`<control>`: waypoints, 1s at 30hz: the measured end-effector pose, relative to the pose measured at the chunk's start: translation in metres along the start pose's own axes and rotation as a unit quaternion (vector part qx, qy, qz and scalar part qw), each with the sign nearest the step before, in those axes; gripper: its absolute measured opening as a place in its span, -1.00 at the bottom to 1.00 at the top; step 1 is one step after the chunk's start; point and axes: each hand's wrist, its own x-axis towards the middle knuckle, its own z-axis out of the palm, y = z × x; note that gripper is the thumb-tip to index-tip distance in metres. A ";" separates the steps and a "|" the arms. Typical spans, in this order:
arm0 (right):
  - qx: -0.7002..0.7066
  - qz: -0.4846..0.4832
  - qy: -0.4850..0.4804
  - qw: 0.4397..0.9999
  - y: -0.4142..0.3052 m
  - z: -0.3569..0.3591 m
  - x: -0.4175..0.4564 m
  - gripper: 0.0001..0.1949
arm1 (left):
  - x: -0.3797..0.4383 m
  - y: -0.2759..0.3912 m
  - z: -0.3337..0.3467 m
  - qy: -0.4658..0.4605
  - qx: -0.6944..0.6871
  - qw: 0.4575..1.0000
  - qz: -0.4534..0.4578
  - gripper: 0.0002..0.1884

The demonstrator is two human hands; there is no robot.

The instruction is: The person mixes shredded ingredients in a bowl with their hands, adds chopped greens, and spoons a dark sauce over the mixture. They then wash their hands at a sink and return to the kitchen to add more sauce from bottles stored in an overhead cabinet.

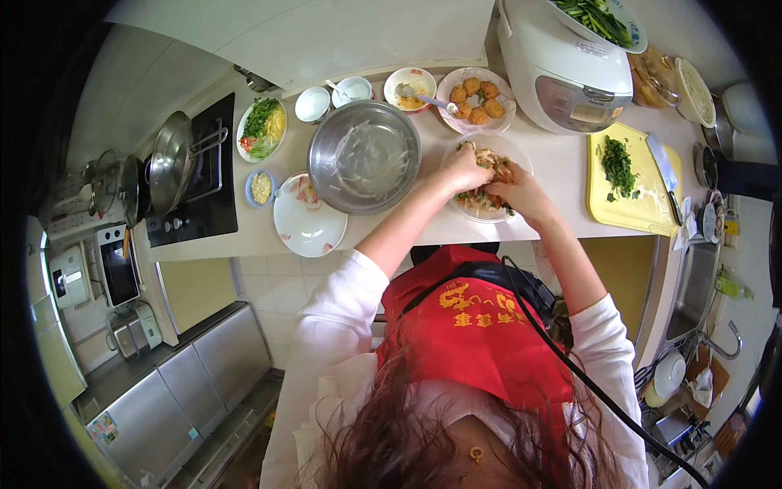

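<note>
Both of my hands are inside a clear round bowl (518,148) near the counter's front edge. Shredded pale and reddish food with chopped greens (487,159) fills its bottom. My left hand (469,170) reaches in from the left with its fingers curled into the shreds. From the right, my right hand (520,192) grips the same mixture, its fingertips close to the left hand. Some fingertips are buried in the food. Left of the bowl stands a large steel basin (365,158) with pale translucent shreds on its bottom.
Behind the bowl are a plate of browned patties (476,101), a small bowl with a spoon (410,90) and a rice cooker (568,67). A knife (663,165) lies on a yellow cutting board (641,211) beside chopped greens (617,168). An empty plate (310,223) touches the basin; a cooktop (214,217) is further left.
</note>
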 end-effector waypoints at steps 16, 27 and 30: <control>0.131 0.107 0.062 0.984 0.054 0.015 0.083 -0.61 | 0.052 -0.019 0.031 -0.029 -0.191 0.976 -0.100 -0.37; -0.591 -0.057 -0.033 0.804 0.035 0.029 0.037 -0.32 | -0.003 -0.003 0.050 -0.005 0.450 0.891 0.052 -0.25; -0.594 -0.011 0.000 0.804 0.049 0.038 0.051 -0.43 | 0.020 -0.017 0.060 0.028 0.526 0.841 0.122 -0.37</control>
